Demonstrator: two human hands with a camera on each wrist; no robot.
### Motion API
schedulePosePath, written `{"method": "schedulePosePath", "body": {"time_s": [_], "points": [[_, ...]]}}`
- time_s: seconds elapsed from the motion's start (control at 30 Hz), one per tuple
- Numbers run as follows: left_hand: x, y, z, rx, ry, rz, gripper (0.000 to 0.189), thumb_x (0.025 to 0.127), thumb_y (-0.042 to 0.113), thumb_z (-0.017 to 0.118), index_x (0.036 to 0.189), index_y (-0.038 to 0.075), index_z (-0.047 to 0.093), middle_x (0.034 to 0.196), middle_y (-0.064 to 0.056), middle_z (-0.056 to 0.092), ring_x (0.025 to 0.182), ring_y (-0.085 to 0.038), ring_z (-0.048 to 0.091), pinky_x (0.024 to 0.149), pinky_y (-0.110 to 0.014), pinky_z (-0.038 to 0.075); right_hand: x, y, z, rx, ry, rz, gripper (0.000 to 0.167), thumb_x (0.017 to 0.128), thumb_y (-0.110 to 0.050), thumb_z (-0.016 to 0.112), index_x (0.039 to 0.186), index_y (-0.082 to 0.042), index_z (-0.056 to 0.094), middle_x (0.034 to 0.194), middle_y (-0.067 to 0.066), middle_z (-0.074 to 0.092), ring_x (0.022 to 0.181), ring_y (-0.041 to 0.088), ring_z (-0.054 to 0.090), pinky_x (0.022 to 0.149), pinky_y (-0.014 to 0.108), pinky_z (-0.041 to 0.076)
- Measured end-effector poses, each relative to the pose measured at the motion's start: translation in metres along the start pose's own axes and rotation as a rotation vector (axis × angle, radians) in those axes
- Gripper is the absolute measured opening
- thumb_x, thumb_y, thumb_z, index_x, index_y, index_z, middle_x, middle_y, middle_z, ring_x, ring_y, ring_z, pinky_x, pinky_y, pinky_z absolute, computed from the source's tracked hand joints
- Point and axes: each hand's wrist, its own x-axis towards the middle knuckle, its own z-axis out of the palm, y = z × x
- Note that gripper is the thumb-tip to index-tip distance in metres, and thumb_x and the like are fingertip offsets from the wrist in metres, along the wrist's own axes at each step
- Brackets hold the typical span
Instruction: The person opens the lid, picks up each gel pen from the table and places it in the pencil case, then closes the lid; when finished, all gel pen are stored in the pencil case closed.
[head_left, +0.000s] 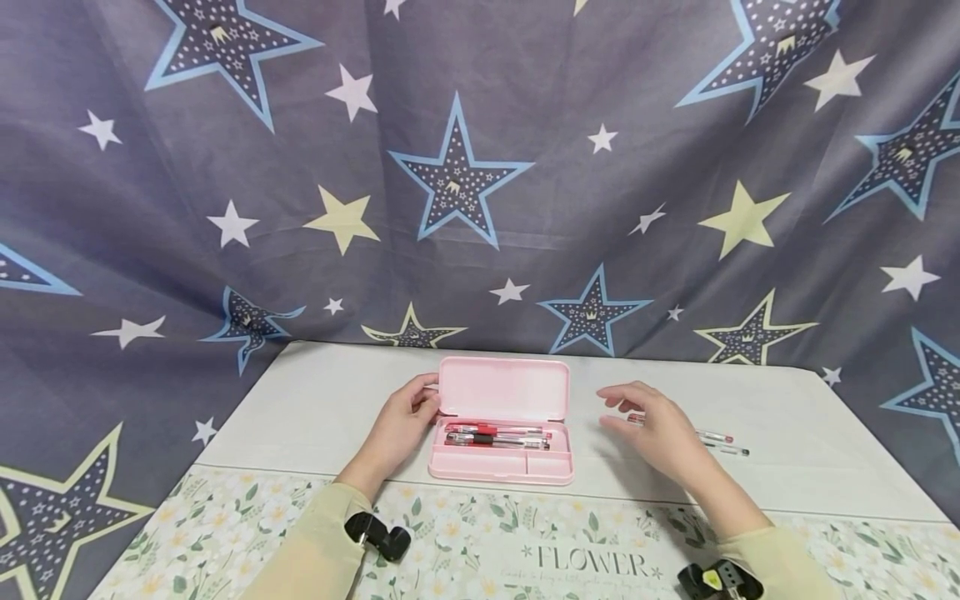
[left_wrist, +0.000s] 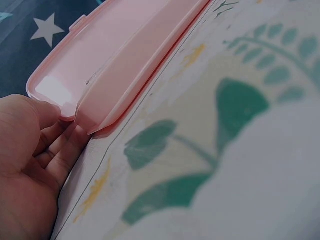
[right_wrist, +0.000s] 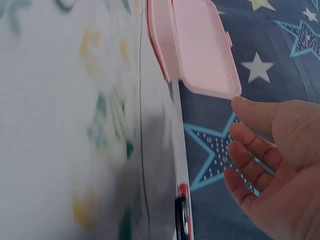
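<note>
A pink pencil case (head_left: 501, 478) lies with its lid (head_left: 504, 389) raised, and several red and black pens (head_left: 495, 440) lie in its long back compartment. At the left end, my left hand (head_left: 401, 423) holds the case by the lid's side, its thumb (left_wrist: 47, 112) on the lid's corner and the other fingers round behind. My right hand (head_left: 660, 429) is in the air to the right of the case, fingers relaxed and apart, with nothing in it. Beyond and partly behind that hand lie loose pens (head_left: 716, 436) with red and black ends.
The white tabletop (head_left: 330, 392) carries a flower-printed mat (head_left: 442, 533) along its front. A dark curtain with stars (head_left: 315, 275) hangs directly behind the table. Inside the case, a small divider (head_left: 527, 462) splits the front part in two.
</note>
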Motion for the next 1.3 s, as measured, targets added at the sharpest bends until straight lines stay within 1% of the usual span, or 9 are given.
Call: {"method": "schedulePosePath", "body": {"time_s": [0.17,0.33,0.53,0.73,0.83,1.0,1.07,1.17,1.3], "points": [[0.000,0.000,0.000,-0.007,-0.002,0.006,0.039,0.113,0.010,0.062,0.152,0.012,0.064,0.113,-0.005,0.078,0.096,-0.016,0.073,0.104,-0.046,0.054,-0.006,0.013,-0.014,-0.002,0.000,0.052,0.035,0.096,-0.010,0.088,0.129,-0.006,0.079,0.113,0.007,0.077,0.106,0.034,0.072,0.097,0.059,0.059],[-0.001,0.000,0.000,-0.006,-0.002,0.003,0.039,0.113,0.010,0.062,0.152,0.012,0.064,0.113,-0.005,0.078,0.096,-0.016,0.073,0.102,-0.043,0.055,-0.009,0.028,-0.028,-0.020,-0.016,0.091,0.039,0.098,-0.015,0.086,0.135,-0.004,0.076,0.115,0.011,0.075,0.113,0.039,0.071,0.103,0.062,0.054],[-0.001,0.001,0.000,-0.011,-0.002,0.009,0.039,0.113,0.009,0.062,0.152,0.011,0.064,0.113,-0.006,0.078,0.096,-0.017,0.073,0.101,-0.042,0.055,-0.011,0.043,-0.040,-0.010,-0.022,0.107,0.039,0.102,-0.014,0.082,0.138,-0.001,0.073,0.118,0.014,0.076,0.113,0.040,0.070,0.105,0.063,0.052],[0.000,0.001,-0.001,-0.019,-0.002,0.004,0.039,0.113,0.009,0.062,0.152,0.011,0.064,0.112,-0.005,0.078,0.095,-0.017,0.073,0.098,-0.038,0.056,-0.014,0.057,-0.046,-0.024,-0.034,0.121,0.039,0.102,-0.013,0.082,0.138,0.000,0.073,0.121,0.016,0.076,0.112,0.039,0.071,0.104,0.061,0.052],[-0.001,0.001,0.000,-0.028,-0.003,0.008,0.038,0.113,0.008,0.062,0.151,0.011,0.064,0.112,-0.006,0.078,0.096,-0.018,0.073,0.097,-0.038,0.056,-0.016,0.063,-0.051,-0.021,-0.058,0.145,0.042,0.103,-0.016,0.082,0.139,0.001,0.071,0.127,0.019,0.075,0.114,0.041,0.070,0.104,0.060,0.051],[-0.001,0.001,0.001,-0.016,-0.003,0.010,0.038,0.113,0.009,0.062,0.151,0.012,0.064,0.113,-0.005,0.078,0.099,-0.018,0.073,0.097,-0.040,0.058,-0.021,0.072,-0.061,0.002,-0.117,0.228,0.048,0.105,-0.025,0.080,0.144,0.000,0.068,0.136,0.022,0.071,0.124,0.045,0.065,0.106,0.063,0.048],[-0.002,0.001,0.001,-0.013,-0.001,0.013,0.038,0.114,0.009,0.062,0.151,0.012,0.064,0.114,-0.005,0.078,0.100,-0.018,0.073,0.097,-0.040,0.058,-0.022,0.075,-0.065,0.004,-0.131,0.252,0.049,0.105,-0.028,0.080,0.144,-0.001,0.068,0.138,0.022,0.071,0.126,0.045,0.063,0.106,0.064,0.048],[-0.002,0.002,0.001,-0.013,0.000,0.008,0.037,0.114,0.009,0.061,0.151,0.012,0.064,0.114,-0.005,0.078,0.101,-0.018,0.073,0.098,-0.040,0.058,-0.024,0.080,-0.069,0.007,-0.142,0.262,0.049,0.105,-0.030,0.080,0.143,-0.001,0.070,0.139,0.022,0.070,0.126,0.044,0.063,0.104,0.060,0.049],[-0.001,0.002,0.000,-0.005,-0.002,0.005,0.038,0.114,0.010,0.061,0.152,0.013,0.064,0.115,-0.005,0.079,0.101,-0.018,0.073,0.100,-0.042,0.058,-0.027,0.086,-0.072,0.015,-0.151,0.259,0.047,0.104,-0.029,0.081,0.141,0.000,0.072,0.135,0.020,0.073,0.120,0.038,0.067,0.096,0.039,0.054]]}}
